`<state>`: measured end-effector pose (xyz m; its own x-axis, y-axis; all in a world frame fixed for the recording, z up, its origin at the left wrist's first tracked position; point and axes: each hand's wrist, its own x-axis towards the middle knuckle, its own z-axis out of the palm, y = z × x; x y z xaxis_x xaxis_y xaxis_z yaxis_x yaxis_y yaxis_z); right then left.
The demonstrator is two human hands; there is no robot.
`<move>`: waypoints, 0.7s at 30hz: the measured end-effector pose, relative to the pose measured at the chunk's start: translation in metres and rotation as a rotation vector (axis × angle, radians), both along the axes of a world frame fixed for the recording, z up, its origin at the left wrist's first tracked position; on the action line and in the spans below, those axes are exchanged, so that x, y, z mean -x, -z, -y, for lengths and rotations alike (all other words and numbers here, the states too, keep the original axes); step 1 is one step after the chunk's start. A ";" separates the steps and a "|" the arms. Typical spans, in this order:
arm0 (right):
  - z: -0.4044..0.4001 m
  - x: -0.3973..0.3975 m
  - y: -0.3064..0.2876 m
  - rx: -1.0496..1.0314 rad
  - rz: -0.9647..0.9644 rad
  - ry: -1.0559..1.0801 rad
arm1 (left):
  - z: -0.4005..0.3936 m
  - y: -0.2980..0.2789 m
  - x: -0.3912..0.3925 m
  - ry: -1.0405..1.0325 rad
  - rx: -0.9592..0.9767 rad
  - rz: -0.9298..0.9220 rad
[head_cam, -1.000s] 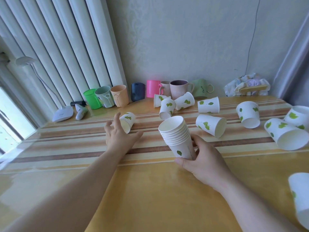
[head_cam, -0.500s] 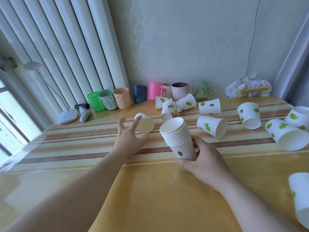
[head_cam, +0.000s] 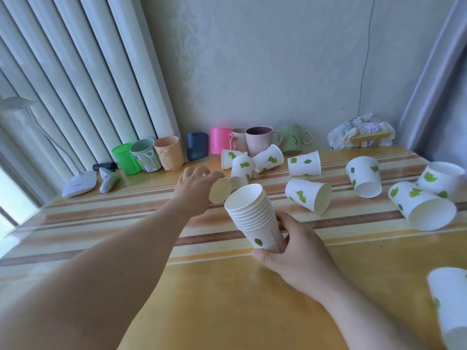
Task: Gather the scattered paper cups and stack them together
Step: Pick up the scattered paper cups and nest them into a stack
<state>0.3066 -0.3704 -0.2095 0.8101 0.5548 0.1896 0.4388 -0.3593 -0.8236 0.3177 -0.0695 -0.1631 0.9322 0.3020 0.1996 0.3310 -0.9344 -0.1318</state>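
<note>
My right hand grips the base of a stack of white paper cups with green leaf prints, tilted left above the table. My left hand holds a single paper cup lifted off the table, its bottom facing me, just left of the stack's mouth. Several more loose cups lie on their sides: one right of the stack, a cluster behind it, one farther back, others at right, and one at the near right edge.
A row of coloured mugs and plastic cups lines the wall. A white desk lamp base stands at far left by the curtains. A crumpled bag sits at the back right. The striped table stretches left.
My left hand picked the single cup off the table and carried it right, toward the stack's mouth. The right hand and stack stayed in place.
</note>
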 end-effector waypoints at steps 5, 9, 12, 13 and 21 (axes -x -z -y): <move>0.000 -0.001 0.000 -0.002 0.015 0.010 | -0.020 0.010 0.012 0.081 0.142 0.179; 0.000 -0.001 -0.001 0.006 0.007 0.015 | 0.012 0.012 0.045 -0.012 0.686 0.463; 0.000 0.000 -0.003 0.022 0.011 0.017 | 0.050 -0.007 0.062 -0.031 1.440 0.740; 0.000 0.000 -0.003 0.022 0.003 0.017 | 0.060 -0.016 0.066 -0.011 1.585 0.822; 0.003 0.004 -0.008 0.015 -0.014 0.008 | 0.114 -0.046 0.093 0.243 1.577 0.754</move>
<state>0.3022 -0.3734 -0.2019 0.8169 0.5511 0.1704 0.4247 -0.3746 -0.8242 0.2251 -0.1833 -0.1166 0.8318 0.4953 0.2504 -0.2647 -0.0426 0.9634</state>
